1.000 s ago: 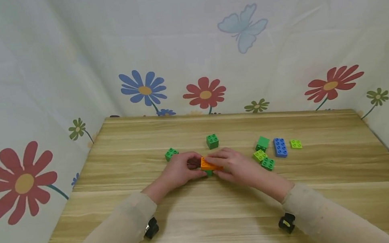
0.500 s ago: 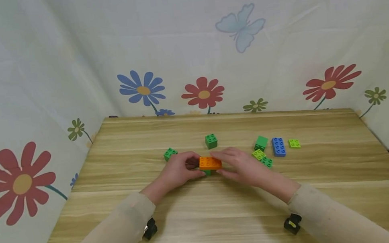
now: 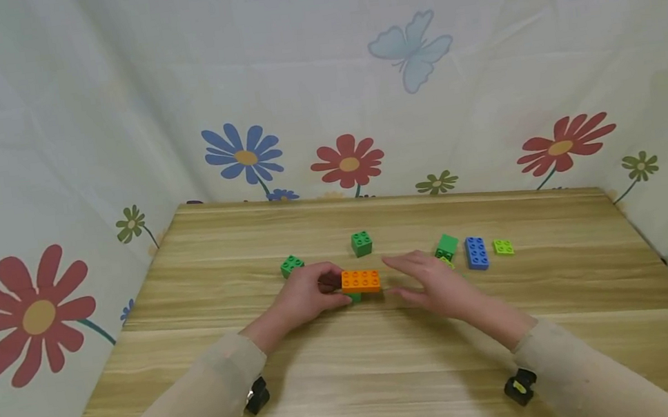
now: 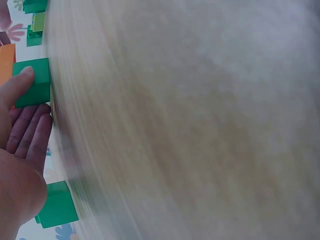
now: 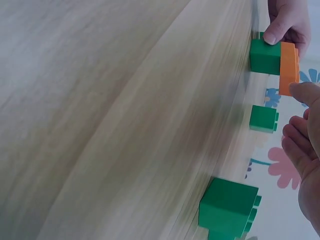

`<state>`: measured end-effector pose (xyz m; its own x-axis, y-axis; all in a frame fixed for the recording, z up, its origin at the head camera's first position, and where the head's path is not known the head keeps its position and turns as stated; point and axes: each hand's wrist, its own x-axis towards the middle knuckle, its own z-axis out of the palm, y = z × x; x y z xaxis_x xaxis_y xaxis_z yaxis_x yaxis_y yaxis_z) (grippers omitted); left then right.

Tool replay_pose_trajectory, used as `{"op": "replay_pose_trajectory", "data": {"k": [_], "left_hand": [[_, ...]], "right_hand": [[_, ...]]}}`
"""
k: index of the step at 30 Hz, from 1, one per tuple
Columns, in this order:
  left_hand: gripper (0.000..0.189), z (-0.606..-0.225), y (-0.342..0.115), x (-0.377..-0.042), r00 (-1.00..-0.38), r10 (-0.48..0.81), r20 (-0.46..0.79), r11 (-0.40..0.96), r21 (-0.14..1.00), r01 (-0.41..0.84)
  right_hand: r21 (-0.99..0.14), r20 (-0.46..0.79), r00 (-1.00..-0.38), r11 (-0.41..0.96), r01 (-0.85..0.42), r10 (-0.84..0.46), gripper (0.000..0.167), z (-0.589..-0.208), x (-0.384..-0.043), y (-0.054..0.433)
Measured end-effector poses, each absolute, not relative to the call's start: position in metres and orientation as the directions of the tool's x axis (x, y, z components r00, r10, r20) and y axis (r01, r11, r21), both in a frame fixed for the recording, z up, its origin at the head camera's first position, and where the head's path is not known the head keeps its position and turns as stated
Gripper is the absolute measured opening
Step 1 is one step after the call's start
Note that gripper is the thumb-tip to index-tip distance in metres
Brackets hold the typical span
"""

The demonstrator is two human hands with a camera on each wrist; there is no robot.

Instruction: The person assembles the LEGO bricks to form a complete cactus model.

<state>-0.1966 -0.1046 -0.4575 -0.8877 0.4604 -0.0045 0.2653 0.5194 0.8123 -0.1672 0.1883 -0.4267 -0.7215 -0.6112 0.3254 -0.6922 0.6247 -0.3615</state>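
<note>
An orange eight-stud building brick [image 3: 360, 281] sits on top of a green brick [image 4: 40, 90], overhanging it to the right. My left hand [image 3: 304, 297] pinches this green brick, its thumb on the near face and the fingers behind. To the right of the orange brick, my right hand [image 3: 440, 282] has its thumb and fingers spread, with a gap to the brick in the head view. In the right wrist view, its thumb [image 5: 305, 92] overlaps the end of the orange brick. Most of the lower green brick is hidden in the head view.
One green brick [image 3: 361, 243] stands behind the stack, another [image 3: 292, 266] just beyond my left hand. Off to the right lie a green brick [image 3: 447, 246], a blue eight-stud brick [image 3: 476, 253] and a flat lime brick [image 3: 503, 247]. A flowered curtain [image 3: 292, 67] borders the wooden table [image 3: 331, 389].
My right hand has let go of the orange brick and drawn back to the right, uncovering its studs and covering most of the lime and green bricks there. The left hand stays in place.
</note>
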Motion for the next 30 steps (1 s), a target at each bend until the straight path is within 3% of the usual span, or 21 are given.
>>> {"op": "replay_pose_trajectory", "data": {"k": [30], "left_hand": [[0.034,-0.456,-0.104,-0.196,-0.890,0.456,-0.012,0.506,0.826,0.248]], "right_hand": [[-0.311,0.328,-0.767,0.704,-0.638,-0.551,0.057,-0.424,-0.164,0.217]]}}
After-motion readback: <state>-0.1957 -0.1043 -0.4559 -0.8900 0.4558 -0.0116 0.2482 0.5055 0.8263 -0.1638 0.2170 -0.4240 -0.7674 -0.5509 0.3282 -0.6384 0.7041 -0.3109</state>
